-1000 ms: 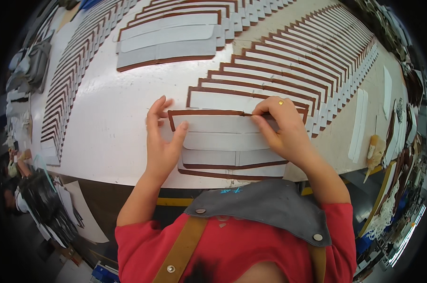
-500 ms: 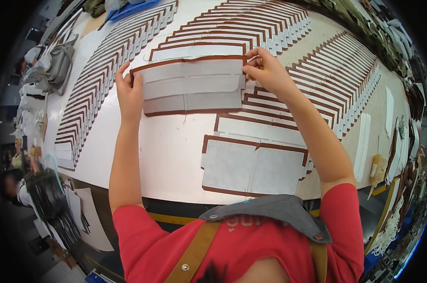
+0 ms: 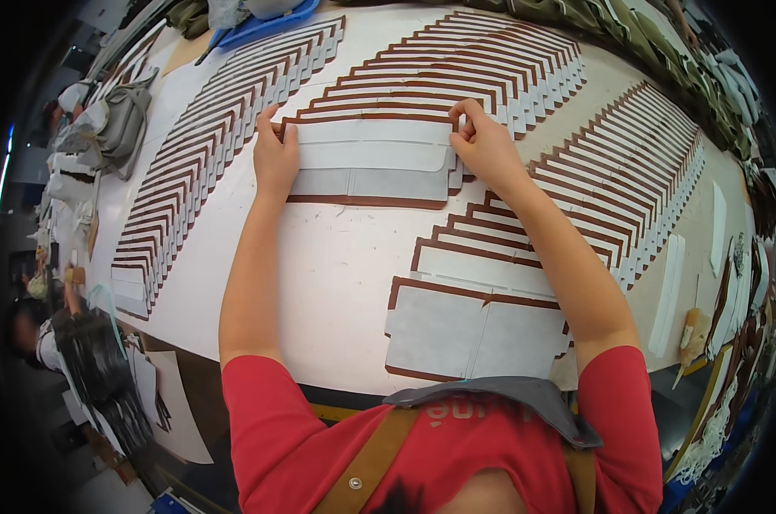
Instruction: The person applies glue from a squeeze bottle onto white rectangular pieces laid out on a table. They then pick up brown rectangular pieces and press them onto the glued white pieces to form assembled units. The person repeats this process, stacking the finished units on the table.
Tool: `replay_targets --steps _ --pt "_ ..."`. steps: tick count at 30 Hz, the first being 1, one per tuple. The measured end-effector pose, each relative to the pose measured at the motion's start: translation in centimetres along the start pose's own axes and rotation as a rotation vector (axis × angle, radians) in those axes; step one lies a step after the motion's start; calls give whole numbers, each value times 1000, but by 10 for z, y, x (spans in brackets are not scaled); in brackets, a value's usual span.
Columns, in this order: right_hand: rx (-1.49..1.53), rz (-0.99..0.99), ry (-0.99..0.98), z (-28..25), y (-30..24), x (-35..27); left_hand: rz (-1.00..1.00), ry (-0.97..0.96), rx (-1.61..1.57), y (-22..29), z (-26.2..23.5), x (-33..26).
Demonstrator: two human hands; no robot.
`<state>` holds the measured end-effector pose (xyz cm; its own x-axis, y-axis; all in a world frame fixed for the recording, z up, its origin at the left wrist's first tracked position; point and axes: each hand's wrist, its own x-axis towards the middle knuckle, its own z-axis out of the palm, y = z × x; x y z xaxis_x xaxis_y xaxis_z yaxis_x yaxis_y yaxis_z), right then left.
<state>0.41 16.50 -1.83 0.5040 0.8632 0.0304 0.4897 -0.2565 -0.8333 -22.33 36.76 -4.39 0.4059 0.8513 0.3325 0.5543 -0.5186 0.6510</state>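
The grey panel, a flat rectangular piece with a brown border along its near and far edges, lay on the white table, overlapping the near end of the middle row of like panels. The left hand pressed on the panel's left end, palm down, fingers laid flat and thumb at the far corner, gripping nothing. The right hand sat at the panel's right end with its fingers curled over the far right corner, seemingly pinching the edge there, though how firmly could not be told. To the left of the panel ran a long fanned row of brown-edged pieces toward the table's near edge, and to its right a second fanned row curved away. Nearer the person than the panel lay a short stack of similar pieces, and nearer still a wider grey piece with a central fold, just in front of the red shirt. Well to the left of the panel, at the table's far left, lay a grey bag.
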Motion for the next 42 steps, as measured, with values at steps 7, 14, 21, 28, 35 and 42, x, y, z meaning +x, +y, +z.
replay_targets --steps 7,14,21,28,35,42 --pt "-41 -67 18 5 6 2 -38 -28 -6 5 -2 1" --pt "-235 -121 51 7 10 0 432 -94 296 36 17 -23" --pt "-425 -38 195 -46 16 -17 439 -288 194 67 31 -55" --pt "-394 175 343 -150 38 -113 489 -270 229 65 32 -53" --pt "-673 311 586 -243 136 -217 495 -82 -49 66 26 -55" --pt "-999 542 496 -239 159 -204 558 -177 -110 134 25 -94"
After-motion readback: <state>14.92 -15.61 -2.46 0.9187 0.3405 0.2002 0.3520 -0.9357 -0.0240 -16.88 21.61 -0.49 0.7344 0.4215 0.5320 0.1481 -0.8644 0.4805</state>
